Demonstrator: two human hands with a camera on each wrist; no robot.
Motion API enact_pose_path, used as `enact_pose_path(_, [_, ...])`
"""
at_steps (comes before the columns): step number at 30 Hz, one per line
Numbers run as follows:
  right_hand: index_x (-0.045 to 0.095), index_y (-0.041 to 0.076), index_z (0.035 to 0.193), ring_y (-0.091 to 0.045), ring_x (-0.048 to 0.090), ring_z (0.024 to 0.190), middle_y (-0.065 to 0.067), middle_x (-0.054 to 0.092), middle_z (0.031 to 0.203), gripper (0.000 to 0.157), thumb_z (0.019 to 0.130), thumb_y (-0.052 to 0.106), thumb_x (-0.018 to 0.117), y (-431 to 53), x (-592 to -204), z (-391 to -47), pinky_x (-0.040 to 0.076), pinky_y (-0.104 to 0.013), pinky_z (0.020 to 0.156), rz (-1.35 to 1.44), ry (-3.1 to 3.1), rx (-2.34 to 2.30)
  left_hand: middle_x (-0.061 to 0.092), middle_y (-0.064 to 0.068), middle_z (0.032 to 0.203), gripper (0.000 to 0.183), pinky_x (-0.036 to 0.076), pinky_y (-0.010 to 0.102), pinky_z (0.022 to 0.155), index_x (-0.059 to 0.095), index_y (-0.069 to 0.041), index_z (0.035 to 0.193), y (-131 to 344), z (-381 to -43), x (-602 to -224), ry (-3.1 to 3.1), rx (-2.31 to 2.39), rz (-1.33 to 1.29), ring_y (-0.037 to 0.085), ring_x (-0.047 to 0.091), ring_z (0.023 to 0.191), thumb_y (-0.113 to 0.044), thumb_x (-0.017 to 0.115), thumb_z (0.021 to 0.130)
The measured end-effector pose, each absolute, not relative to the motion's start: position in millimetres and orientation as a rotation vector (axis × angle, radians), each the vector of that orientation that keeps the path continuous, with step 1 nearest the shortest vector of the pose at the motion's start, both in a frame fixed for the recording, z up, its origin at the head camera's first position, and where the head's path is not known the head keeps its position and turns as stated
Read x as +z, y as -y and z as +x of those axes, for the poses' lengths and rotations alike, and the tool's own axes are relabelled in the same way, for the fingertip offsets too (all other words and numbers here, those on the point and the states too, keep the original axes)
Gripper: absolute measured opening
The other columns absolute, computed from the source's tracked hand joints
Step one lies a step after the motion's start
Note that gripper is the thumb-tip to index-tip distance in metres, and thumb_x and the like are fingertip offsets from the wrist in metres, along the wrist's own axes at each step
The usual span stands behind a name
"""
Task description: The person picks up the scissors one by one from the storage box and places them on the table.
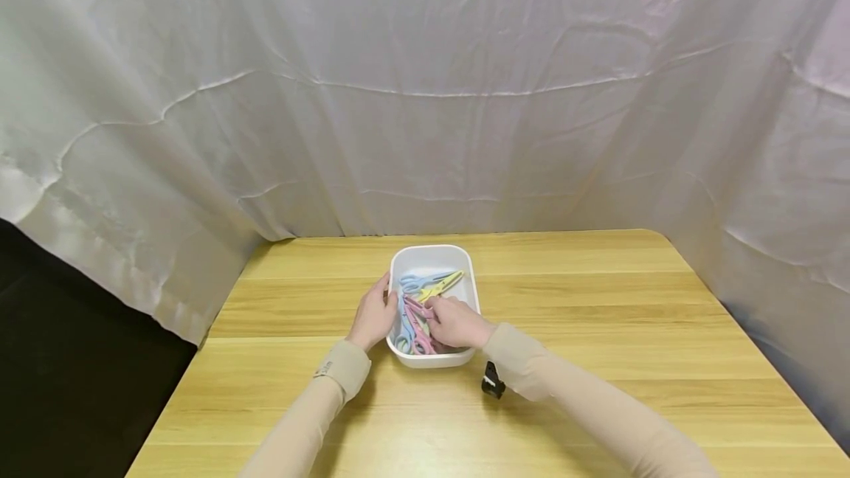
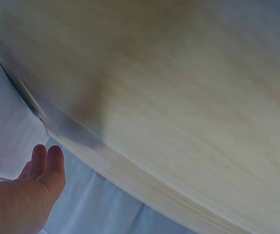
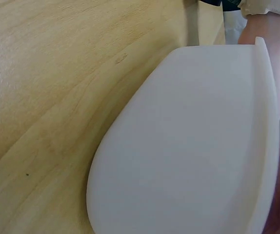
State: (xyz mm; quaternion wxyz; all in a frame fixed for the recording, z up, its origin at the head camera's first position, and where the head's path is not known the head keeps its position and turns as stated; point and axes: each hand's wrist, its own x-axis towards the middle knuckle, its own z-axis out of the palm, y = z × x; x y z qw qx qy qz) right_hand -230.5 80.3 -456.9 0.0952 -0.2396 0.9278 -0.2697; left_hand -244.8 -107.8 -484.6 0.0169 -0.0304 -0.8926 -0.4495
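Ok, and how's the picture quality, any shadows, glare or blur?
Head view: soft sheen on the near table, faint shadows beside both sleeves, scissors small but distinguishable. Left wrist view: dim, table grain blurred, a dark shadow across it. Right wrist view: speckled glare at the left edge, white tray softly shaded.

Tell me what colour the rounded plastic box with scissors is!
The rounded plastic box is white, seen best in the head view.

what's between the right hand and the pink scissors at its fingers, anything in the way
Nothing visible: the right hand reaches in over the rim of the white bin and appears to touch the pink scissors directly. The yellow scissors lie beyond, not between.
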Motion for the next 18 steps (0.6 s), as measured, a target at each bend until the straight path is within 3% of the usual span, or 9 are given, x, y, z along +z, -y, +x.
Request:
enact_pose_path(7, [0.059, -0.005, 0.131, -0.013, 0.059, 0.067, -0.011, 0.069, 0.093, 0.039, 0.094, 0.006, 0.060, -85, -450, -227, 0.052, -0.023, 0.056, -0.690, -2.716, -0.844, 0.044, 0.023, 0.155, 0.057, 0.039, 0.051, 0.119, 0.031, -0.002, 0.157, 108, -247, -488, 2.774, -1.386, -0.092, 0.040, 0.052, 0.137, -0.020, 0.044, 0.104])
enact_pose_path(18, [0.060, -0.007, 0.127, -0.012, 0.057, 0.062, -0.008, 0.066, 0.082, 0.034, 0.095, 0.005, 0.059, -93, -448, -223, 0.050, -0.023, 0.049, -0.683, -2.689, -0.914, 0.044, 0.025, 0.155, 0.057, 0.041, 0.052, 0.117, 0.032, -0.002, 0.156, 107, -247, -489, 2.780, -1.386, -0.090, 0.041, 0.053, 0.135, -0.019, 0.045, 0.104])
